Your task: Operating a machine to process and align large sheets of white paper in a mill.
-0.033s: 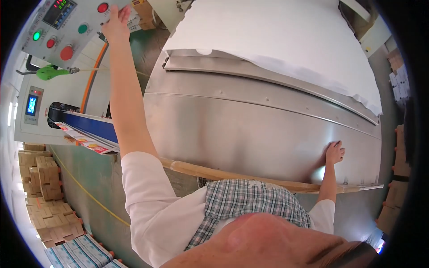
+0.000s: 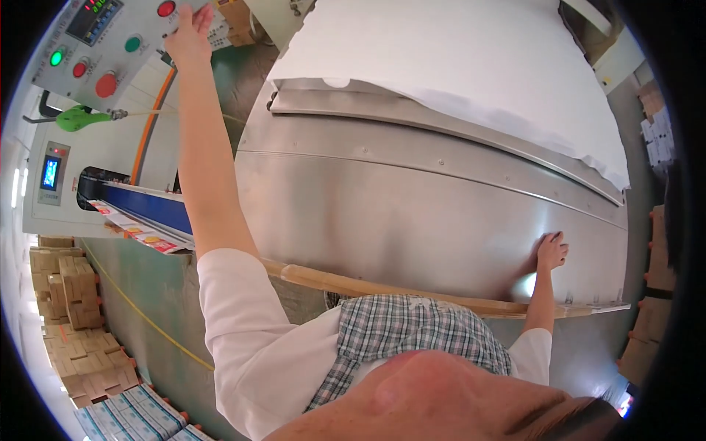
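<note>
At the upper left, my left hand (image 2: 189, 38) is raised to the right edge of a grey control panel (image 2: 140, 67), just beside its upper red button (image 2: 167, 8). Its fingers are stretched and somewhat apart, with nothing visible in them; whether a fingertip presses anything is unclear. My right hand (image 2: 552, 251) rests on the right part of a bare metal table (image 2: 353, 213), fingers lying on the surface and holding nothing. Beyond a raised metal bar (image 2: 412, 121), a large white sheet (image 2: 456, 59) covers the table's far part, its near edge wavy and uneven.
Brown tape or padding (image 2: 331, 281) runs along the table's front edge. A green air gun (image 2: 77, 118) hangs under the panel. At left, printed sheets (image 2: 140, 226) lie beside a blue strip (image 2: 147, 209). Stacked cartons (image 2: 84, 353) stand lower left, more boxes (image 2: 658, 250) at right.
</note>
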A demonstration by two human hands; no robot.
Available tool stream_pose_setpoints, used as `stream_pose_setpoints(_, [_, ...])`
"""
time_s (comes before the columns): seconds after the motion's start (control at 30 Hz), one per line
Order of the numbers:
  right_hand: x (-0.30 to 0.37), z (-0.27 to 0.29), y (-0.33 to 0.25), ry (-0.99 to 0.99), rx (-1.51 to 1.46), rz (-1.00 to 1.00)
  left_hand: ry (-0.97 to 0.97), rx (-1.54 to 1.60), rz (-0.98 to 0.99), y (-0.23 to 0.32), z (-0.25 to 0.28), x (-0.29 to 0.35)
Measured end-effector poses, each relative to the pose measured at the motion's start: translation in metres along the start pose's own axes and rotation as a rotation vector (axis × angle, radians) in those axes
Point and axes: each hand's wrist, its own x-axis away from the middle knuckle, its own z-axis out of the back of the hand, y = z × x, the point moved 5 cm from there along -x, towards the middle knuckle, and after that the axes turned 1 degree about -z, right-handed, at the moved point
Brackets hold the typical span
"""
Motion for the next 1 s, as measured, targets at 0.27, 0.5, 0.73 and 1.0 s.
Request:
stream_pose_setpoints(0.27, [0.003, -0.036, 0.011, -0.058, -0.013, -0.044, 0.07, -0.097, 0.012, -0.034, 0.058, -0.041])
stream_pose_setpoints(0.5, [0.033, -0.023, -0.018, 0.01, -0.107, -0.095, -0.202, -1.425, 0.221, -0.204, 0.219, 0.053])
stream_pose_setpoints(0.73, [0.045, -0.008, -0.021, -0.017, -0.053, -0.108, -0.201, -1.846, 0.495, -0.26, 0.261, 0.105])
stream_pose_setpoints(1.0, [0.035, -0.006, -0.017, -0.129, 0.004, -0.192, -0.227, -1.711, 0.346, -0.272, 0.273, 0.104])
